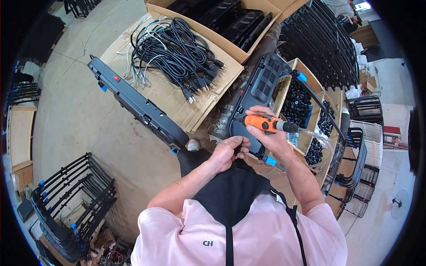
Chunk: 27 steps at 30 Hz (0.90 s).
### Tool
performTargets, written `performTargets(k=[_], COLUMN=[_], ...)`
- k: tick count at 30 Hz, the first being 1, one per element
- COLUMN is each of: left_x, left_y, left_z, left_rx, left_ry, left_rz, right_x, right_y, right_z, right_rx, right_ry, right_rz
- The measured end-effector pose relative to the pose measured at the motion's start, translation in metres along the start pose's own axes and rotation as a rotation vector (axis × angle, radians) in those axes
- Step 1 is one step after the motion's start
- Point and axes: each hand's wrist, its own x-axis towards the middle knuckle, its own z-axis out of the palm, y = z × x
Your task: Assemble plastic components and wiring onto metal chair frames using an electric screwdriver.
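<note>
Gripping an orange screwdriver [262, 123], right hand [270, 135] works; left hand [227, 150] pinches black panel [262, 86].

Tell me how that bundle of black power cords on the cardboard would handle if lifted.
The power cords would probably sag and droop, being thin loose loops. They look tangled, so several would likely lift together. The plugs would probably dangle.

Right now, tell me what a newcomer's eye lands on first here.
The orange power screwdriver in the right hand stands out, held over a long black housing at centre, with the left hand pressed to the housing's near end. Up left, a tangle of black power cords lies on flattened cardboard, and another long black housing lies beside it.
</note>
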Motion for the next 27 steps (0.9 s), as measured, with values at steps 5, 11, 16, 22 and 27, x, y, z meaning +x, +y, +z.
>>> performTargets(k=[5, 11, 16, 22, 27], left_x=[0.0, 0.001, -0.009, -0.011, 0.007], left_y=[0.005, 0.005, 0.012, 0.028, 0.032], left_z=[-0.012, -0.025, -0.018, -0.01, -0.01], left_rx=[0.088, 0.174, 0.128, 0.046, -0.12], left_ry=[-0.052, -0.139, -0.117, -0.063, -0.033], left_rz=[-0.003, 0.072, 0.056, -0.016, -0.057], right_x=[0.009, 0.01, 0.012, -0.002, -0.032], right_y=[0.002, -0.003, 0.004, -0.021, -0.042], right_z=[0.002, 0.006, 0.007, 0.003, -0.018], right_rx=[-0.229, -0.192, -0.221, -0.166, 0.114], right_ry=[-0.058, -0.076, -0.094, 0.027, 0.194], right_rz=[-0.089, -0.031, -0.024, -0.024, 0.0])
